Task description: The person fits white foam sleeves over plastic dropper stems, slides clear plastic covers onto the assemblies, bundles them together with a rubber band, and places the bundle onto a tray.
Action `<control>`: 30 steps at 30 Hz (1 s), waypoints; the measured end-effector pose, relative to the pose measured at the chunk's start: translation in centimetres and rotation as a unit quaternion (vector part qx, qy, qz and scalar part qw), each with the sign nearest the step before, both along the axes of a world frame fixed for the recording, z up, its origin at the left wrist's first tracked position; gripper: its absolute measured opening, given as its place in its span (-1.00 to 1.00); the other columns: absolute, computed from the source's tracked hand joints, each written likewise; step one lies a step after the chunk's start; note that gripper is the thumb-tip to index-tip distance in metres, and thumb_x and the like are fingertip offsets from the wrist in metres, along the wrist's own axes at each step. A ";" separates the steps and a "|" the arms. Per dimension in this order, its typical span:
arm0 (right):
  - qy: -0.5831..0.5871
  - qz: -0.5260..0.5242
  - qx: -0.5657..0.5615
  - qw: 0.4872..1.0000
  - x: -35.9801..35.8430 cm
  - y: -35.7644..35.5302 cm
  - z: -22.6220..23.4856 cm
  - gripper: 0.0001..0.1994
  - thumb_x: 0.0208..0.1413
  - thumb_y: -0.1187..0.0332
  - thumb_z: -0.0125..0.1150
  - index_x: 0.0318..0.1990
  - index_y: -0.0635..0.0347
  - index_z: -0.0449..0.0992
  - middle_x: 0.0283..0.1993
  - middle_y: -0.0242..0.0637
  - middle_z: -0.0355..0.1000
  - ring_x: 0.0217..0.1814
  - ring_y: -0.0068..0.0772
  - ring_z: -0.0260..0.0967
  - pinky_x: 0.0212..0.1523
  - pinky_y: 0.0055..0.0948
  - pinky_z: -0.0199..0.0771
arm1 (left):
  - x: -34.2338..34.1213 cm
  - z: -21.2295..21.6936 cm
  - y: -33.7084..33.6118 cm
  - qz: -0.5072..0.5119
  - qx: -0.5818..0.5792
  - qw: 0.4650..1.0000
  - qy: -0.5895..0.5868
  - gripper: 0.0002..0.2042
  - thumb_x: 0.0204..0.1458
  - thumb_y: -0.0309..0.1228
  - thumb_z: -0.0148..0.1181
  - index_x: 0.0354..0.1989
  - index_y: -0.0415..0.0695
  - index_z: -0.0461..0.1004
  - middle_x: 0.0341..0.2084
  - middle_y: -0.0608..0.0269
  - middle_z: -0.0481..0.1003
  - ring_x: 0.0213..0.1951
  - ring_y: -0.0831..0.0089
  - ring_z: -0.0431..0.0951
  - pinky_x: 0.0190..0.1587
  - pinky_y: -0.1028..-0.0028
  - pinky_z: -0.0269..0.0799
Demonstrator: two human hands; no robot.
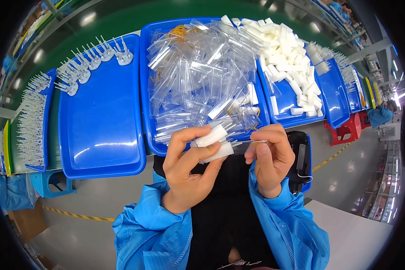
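1. Above the lap, two white foam blocks [213, 143] sat pinched in the left hand [187, 168], its grip closed on them.
2. Beside them, the right hand [269, 155] held a clear plastic sleeve [249, 145], grip closed on it.
3. Judged step: sleeving a block; next calls for aligning the block's end with the sleeve's mouth.
4. Beyond, a blue tray [154, 145] of sleeves sat on the green bench [54, 121].
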State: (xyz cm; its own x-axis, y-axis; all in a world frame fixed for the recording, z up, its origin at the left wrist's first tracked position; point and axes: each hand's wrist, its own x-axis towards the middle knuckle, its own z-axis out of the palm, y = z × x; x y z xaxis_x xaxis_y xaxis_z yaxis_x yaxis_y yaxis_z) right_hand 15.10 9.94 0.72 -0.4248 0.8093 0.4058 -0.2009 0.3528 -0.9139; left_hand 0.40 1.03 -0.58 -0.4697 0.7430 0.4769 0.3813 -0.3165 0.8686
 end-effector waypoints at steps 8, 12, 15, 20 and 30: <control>0.001 -0.007 0.009 1.000 -0.3 0.1 -0.1 -0.85 0.21 0.49 0.07 -0.16 0.42 0.46 -0.19 -0.18 0.31 -0.45 -0.59 0.40 -0.49 -0.66 0.46 | -0.2 0.7 0.3 0.021 0.011 0.999 0.046 -0.75 -0.24 -0.69 0.40 -0.32 -0.26 0.59 -0.10 0.03 0.43 -0.23 0.30 0.60 -0.34 0.55 0.55; -0.008 -0.013 0.028 0.999 -0.1 0.2 0.0 -0.85 0.20 0.50 0.07 -0.17 0.42 0.47 -0.19 -0.18 0.31 -0.45 -0.58 0.40 -0.49 -0.65 0.46 | 0.0 0.8 0.3 0.018 0.006 0.998 0.054 -0.76 -0.25 -0.70 0.39 -0.33 -0.26 0.59 -0.12 0.05 0.44 -0.24 0.28 0.59 -0.40 0.54 0.52; -0.009 -0.014 0.023 1.000 0.0 0.3 0.2 -0.86 0.19 0.51 0.07 -0.17 0.42 0.47 -0.19 -0.17 0.31 -0.46 -0.58 0.40 -0.49 -0.65 0.46 | 0.2 0.8 0.0 0.011 0.005 0.999 0.045 -0.75 -0.25 -0.70 0.40 -0.33 -0.24 0.59 -0.12 0.04 0.44 -0.14 0.22 0.56 -0.26 0.47 0.53; -0.018 -0.010 0.017 1.000 -0.1 0.3 0.3 -0.86 0.18 0.51 0.08 -0.18 0.42 0.47 -0.20 -0.18 0.32 -0.46 -0.59 0.40 -0.49 -0.65 0.46 | 0.3 0.5 -0.1 0.001 0.001 0.999 0.040 -0.73 -0.26 -0.71 0.39 -0.32 -0.24 0.59 -0.12 0.04 0.42 -0.04 0.17 0.52 -0.17 0.45 0.59; -0.024 -0.002 0.011 1.000 -0.3 0.6 0.5 -0.88 0.18 0.53 0.08 -0.19 0.41 0.48 -0.21 -0.20 0.32 -0.45 -0.60 0.41 -0.49 -0.66 0.46 | 0.0 0.7 0.0 -0.003 0.005 0.999 0.046 -0.72 -0.26 -0.71 0.39 -0.30 -0.22 0.60 -0.12 0.05 0.42 -0.01 0.15 0.52 -0.12 0.40 0.58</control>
State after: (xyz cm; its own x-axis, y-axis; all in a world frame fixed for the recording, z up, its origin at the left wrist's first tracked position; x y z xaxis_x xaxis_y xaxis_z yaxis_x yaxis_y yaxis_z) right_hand 14.84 10.51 1.25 -0.4413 0.8018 0.4030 -0.1558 0.3737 -0.9143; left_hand 0.45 1.07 0.10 -0.4186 0.7412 0.5249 0.4578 -0.3269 0.8268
